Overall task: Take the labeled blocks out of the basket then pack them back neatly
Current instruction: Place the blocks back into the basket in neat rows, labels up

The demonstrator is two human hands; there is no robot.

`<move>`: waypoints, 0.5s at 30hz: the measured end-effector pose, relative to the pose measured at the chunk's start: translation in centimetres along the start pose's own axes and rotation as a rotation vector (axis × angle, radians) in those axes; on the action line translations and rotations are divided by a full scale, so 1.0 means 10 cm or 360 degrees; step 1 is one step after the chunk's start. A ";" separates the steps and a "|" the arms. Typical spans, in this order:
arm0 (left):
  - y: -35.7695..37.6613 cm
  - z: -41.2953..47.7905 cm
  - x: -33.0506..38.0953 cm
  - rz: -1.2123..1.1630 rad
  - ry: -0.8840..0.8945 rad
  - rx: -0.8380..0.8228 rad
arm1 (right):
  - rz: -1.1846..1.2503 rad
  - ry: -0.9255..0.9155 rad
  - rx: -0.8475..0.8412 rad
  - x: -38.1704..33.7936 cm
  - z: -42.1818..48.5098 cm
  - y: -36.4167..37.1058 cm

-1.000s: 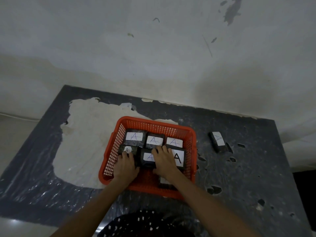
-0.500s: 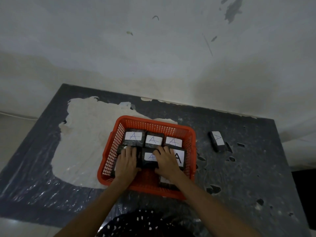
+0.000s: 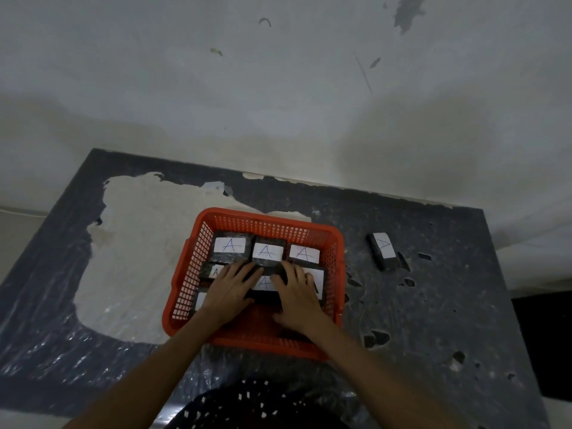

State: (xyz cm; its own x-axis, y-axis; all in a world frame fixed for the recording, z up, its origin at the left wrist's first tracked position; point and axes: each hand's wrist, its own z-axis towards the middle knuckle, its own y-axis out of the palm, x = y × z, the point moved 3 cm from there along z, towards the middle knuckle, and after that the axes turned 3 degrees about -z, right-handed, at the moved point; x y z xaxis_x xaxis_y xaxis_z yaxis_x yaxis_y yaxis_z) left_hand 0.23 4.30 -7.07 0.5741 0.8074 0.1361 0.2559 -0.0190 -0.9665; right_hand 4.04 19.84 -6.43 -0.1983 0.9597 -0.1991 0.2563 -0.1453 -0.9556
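An orange plastic basket [image 3: 266, 222] sits on the dark table. It holds several black blocks with white labels marked "A". Three lie in its far row: left block [image 3: 230, 245], middle block [image 3: 267, 251], right block [image 3: 305, 253]. In the near row, both hands rest flat on the blocks. My left hand [image 3: 230, 287] covers the left-hand blocks. My right hand [image 3: 295, 294] lies over the middle block [image 3: 264, 284] and the one to its right [image 3: 318, 280]. Fingers are spread and pressing down, not wrapped around any block. One more labelled block [image 3: 383, 250] lies on the table right of the basket.
The table [image 3: 433, 320] has a dark, peeling cover with a large pale bare patch [image 3: 136, 252] left of the basket. A white wall stands right behind the table. A dark spotted garment [image 3: 257, 407] shows at the bottom edge.
Both hands slid slightly toward the basket's middle, over the near row of blocks. The left hand now covers more of the left block's label. The basket and the outside block stayed put.
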 end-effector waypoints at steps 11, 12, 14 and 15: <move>0.10 0.00 -0.01 0.0092 0.0131 -0.0004 | 0.0079 0.0059 -0.0081 0.01 -0.05 0.07; 0.13 0.00 -0.01 0.0090 0.0152 -0.0003 | 0.0071 0.0044 -0.0088 0.02 -0.05 0.06; 0.15 0.04 -0.02 0.0076 0.0179 -0.0034 | 0.0067 0.0002 -0.0107 0.05 -0.05 0.05; 0.15 0.07 -0.02 0.0067 0.0181 -0.0068 | 0.0083 -0.0022 -0.0120 0.07 -0.04 0.02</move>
State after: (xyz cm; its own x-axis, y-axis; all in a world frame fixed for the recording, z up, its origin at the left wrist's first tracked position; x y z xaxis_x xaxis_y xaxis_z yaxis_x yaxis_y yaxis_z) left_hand -0.06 4.48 -8.66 0.6691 0.7332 0.1218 0.2611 -0.0784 -0.9621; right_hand 4.38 20.59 -6.71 -0.1956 0.9479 -0.2513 0.3367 -0.1757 -0.9251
